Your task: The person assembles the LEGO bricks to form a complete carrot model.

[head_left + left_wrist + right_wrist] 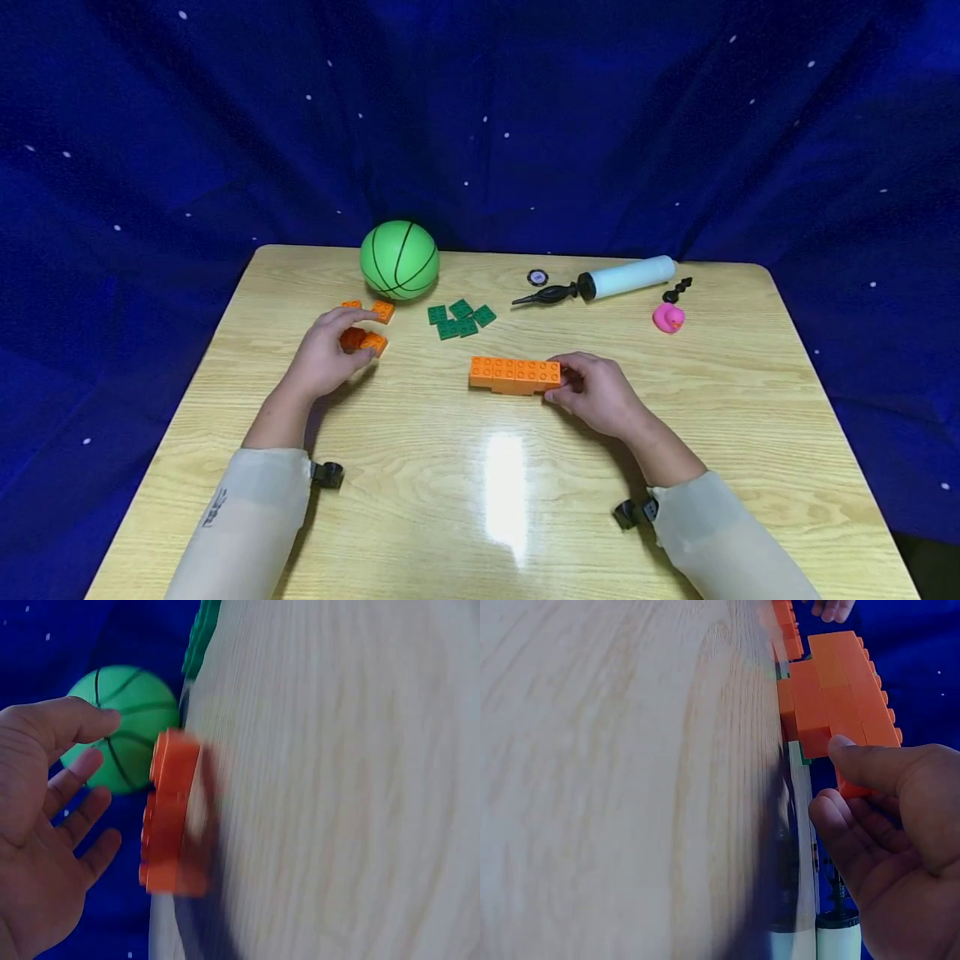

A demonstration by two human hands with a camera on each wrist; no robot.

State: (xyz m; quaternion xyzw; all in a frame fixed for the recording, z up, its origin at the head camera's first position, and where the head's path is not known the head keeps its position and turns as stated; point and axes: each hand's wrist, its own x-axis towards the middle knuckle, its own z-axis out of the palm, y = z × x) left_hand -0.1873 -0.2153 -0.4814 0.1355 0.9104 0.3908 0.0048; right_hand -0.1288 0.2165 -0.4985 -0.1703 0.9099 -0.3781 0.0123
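My right hand (600, 396) pinches the right end of a block built from orange toy bricks (515, 374), studs facing up. In the right wrist view, the thumb lies against the near edge of the stacked bricks (840, 694), and curled fingers (847, 832) are partly behind it. Over a few loose orange bricks (373, 343) at the left, my left hand (324, 354) hovers with thumb and fingers apart. The left wrist view shows that hand (52, 802) holding nothing, beside orange bricks (172, 817) on the table.
Several green bricks (459, 320) lie mid-table, behind the orange block. A green ball (400, 260) stands at the back left. Toward the back right are a hand pump (630, 277), a round chip (537, 277), a pink rubber duck (668, 317) and a small black piece (677, 290).
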